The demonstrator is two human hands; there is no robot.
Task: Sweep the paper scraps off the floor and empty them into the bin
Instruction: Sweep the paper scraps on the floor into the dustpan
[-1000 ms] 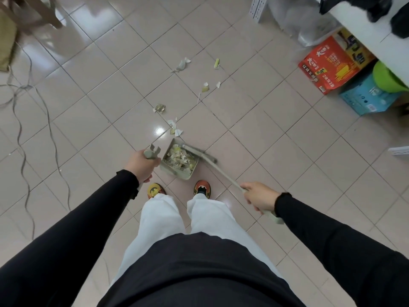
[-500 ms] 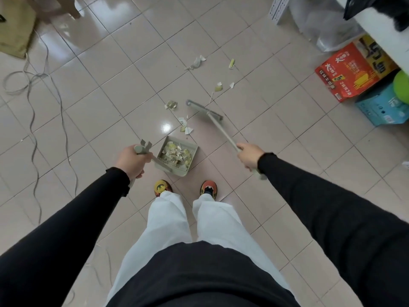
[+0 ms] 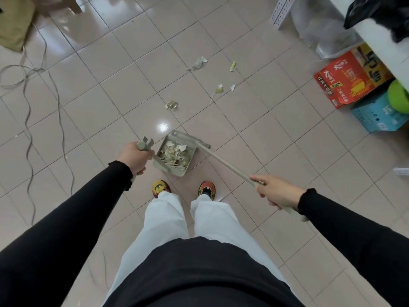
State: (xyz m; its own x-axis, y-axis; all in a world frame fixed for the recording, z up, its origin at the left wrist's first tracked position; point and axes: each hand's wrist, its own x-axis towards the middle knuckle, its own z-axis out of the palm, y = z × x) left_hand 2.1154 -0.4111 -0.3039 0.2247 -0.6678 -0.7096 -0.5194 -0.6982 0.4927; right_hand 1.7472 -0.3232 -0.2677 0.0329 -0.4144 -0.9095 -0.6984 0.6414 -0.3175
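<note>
Many torn pale scraps [image 3: 174, 152] heaped in grey-green dustpan [image 3: 172, 169], broom [image 3: 191, 141] at mouth

The floor [image 3: 124, 89] is pale pinkish-beige tile, glossy, crossed by thin grey grout lines. The dustpan [image 3: 172, 167] and the broom [image 3: 225, 163] share one muted sage green. The scraps in the pan [image 3: 174, 152] are white and yellowish. Both sleeves [image 3: 73, 216] are black, the trousers [image 3: 163, 220] white. The shoes [image 3: 161, 188] are orange, yellow and black. One box [image 3: 352, 78] is red-orange with yellow print; beside it a box [image 3: 376, 116] is turquoise. The cable [image 3: 28, 103] is pale grey.
</note>
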